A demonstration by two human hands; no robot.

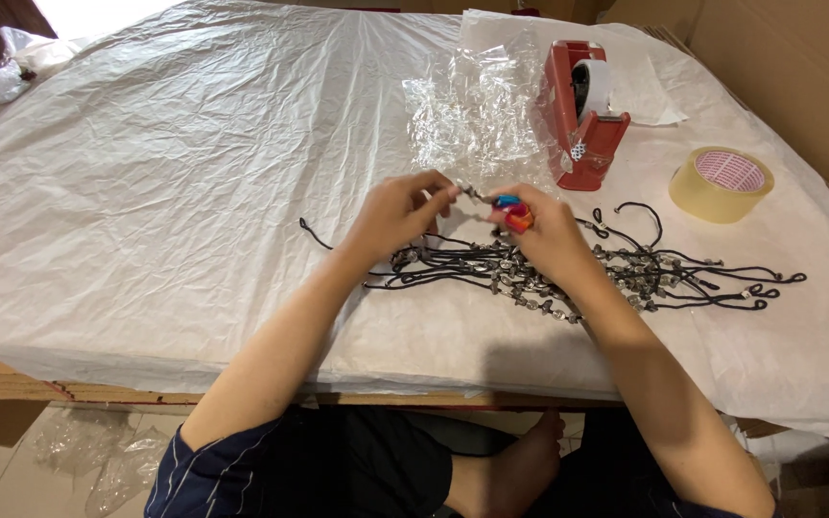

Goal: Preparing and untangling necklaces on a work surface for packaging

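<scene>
Here, white plastic-sheeted table (146, 192), cardboard wall (798, 67), both hands' fingers (438, 192) pinched on a colourful charm (513, 213).

A white, crinkled plastic sheet (146, 192) covers the table. On it lies a heap of black cords (626, 273) dotted with small silver metal pieces. The right hand (549, 235) holds a small piece (512, 211) coloured blue, red and orange. The tape dispenser (584, 115) is red with a white roll in it. The loose tape roll (722, 184) is pale yellowish-tan with a pink, patterned core. The clear wrappers (477, 110) are see-through and glossy. The cardboard (798, 67) is brown. The sleeve (184, 475) is dark navy with thin white stripes.
</scene>
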